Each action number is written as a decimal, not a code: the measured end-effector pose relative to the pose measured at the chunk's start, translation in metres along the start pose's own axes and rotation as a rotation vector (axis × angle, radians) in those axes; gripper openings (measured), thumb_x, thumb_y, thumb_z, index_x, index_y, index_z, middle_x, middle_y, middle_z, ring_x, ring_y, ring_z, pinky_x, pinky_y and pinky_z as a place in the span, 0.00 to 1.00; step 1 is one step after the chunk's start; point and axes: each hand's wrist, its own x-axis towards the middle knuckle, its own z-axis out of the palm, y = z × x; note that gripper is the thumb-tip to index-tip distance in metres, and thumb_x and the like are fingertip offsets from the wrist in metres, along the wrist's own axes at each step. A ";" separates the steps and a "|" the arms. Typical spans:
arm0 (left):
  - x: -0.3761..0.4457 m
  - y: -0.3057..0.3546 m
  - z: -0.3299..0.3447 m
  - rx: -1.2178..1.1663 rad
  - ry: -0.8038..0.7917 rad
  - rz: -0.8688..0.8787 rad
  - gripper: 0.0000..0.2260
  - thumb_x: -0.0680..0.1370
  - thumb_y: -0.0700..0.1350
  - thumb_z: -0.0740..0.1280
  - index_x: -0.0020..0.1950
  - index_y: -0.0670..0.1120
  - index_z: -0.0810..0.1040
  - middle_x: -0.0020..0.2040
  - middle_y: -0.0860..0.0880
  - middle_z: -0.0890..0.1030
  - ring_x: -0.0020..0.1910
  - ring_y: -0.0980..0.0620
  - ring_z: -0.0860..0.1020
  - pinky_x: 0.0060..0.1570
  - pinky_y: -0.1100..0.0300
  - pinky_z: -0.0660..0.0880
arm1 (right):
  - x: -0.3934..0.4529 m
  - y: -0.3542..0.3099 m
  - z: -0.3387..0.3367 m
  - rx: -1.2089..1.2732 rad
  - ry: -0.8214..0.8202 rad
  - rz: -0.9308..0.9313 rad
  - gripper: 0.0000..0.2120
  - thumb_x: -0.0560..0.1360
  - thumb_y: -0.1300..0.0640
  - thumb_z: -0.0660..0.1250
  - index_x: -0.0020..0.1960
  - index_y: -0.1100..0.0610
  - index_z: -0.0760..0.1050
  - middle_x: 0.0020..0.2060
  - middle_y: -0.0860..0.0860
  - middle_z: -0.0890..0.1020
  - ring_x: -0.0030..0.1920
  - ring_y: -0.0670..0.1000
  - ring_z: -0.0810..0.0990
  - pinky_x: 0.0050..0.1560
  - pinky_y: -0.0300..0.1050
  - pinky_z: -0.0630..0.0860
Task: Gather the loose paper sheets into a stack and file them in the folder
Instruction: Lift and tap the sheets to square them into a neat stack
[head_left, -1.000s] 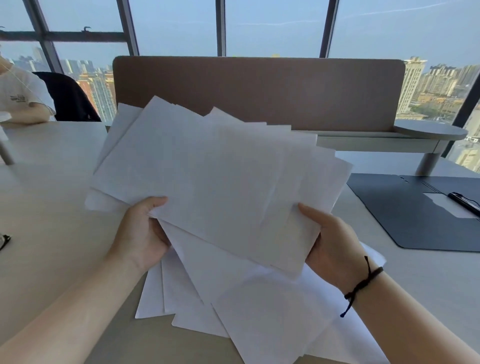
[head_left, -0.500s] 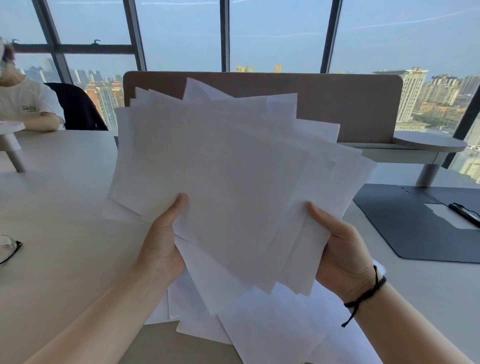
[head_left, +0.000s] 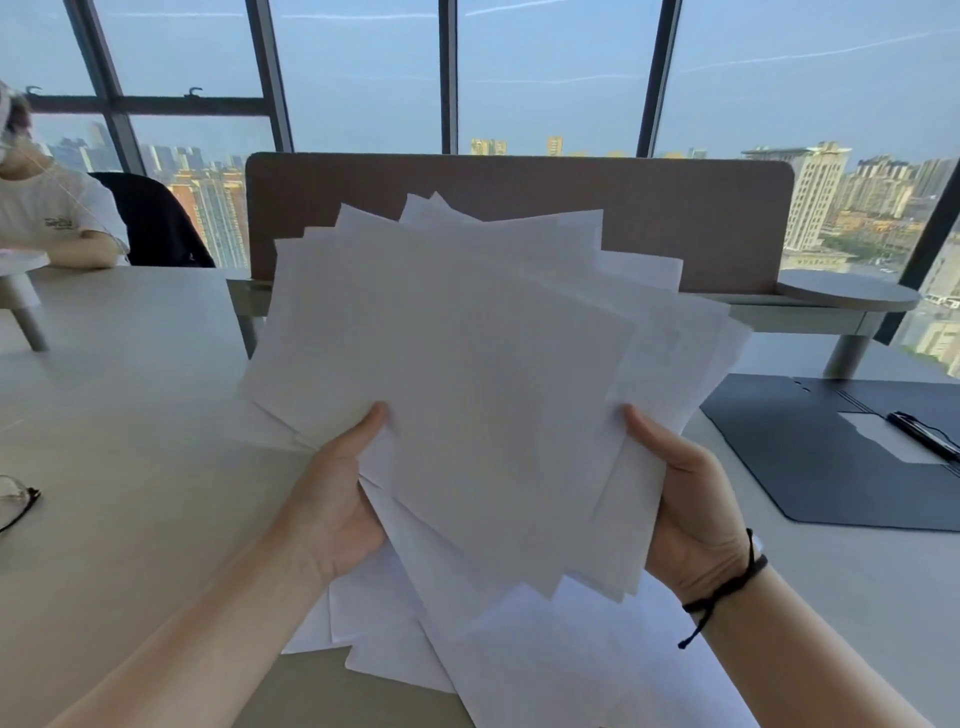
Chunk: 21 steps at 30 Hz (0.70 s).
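I hold a fanned, uneven bunch of white paper sheets (head_left: 467, 364) tilted upright above the table. My left hand (head_left: 332, 499) grips its lower left edge, thumb on the front. My right hand (head_left: 685, 499), with a black cord on the wrist, grips the lower right edge. Several more loose white sheets (head_left: 498, 654) lie flat on the table below the held bunch. The dark folder (head_left: 810, 452) lies open on the table at the right, with a black pen (head_left: 922, 434) and a white slip inside.
A brown desk divider (head_left: 701, 218) stands behind the sheets. Glasses (head_left: 15, 499) lie at the left table edge. A person in a white shirt (head_left: 52, 218) sits at the far left beside a black chair. A small round shelf (head_left: 847, 291) stands at the right.
Both hands have raised the bunch and tilted it more upright, and the sheets have drawn a little closer together. The camera view has tipped upward.
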 end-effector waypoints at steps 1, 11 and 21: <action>-0.001 -0.002 0.003 0.027 -0.002 -0.037 0.19 0.81 0.53 0.61 0.65 0.44 0.80 0.59 0.40 0.84 0.56 0.41 0.83 0.56 0.45 0.76 | -0.002 -0.004 0.002 0.010 0.015 -0.023 0.15 0.74 0.56 0.64 0.50 0.58 0.87 0.49 0.59 0.87 0.46 0.59 0.87 0.49 0.60 0.83; -0.007 -0.024 0.010 0.108 0.009 -0.266 0.20 0.82 0.57 0.59 0.60 0.45 0.83 0.59 0.41 0.84 0.57 0.39 0.83 0.66 0.41 0.71 | -0.006 -0.005 0.009 0.031 0.040 -0.012 0.17 0.78 0.50 0.62 0.53 0.56 0.87 0.50 0.57 0.87 0.46 0.60 0.87 0.50 0.64 0.81; 0.016 -0.003 -0.011 0.334 0.354 0.144 0.15 0.71 0.42 0.76 0.58 0.45 0.83 0.54 0.45 0.86 0.53 0.44 0.84 0.59 0.46 0.78 | -0.006 0.007 0.008 -0.104 -0.132 0.117 0.25 0.72 0.49 0.69 0.66 0.59 0.79 0.63 0.58 0.82 0.60 0.60 0.83 0.59 0.62 0.79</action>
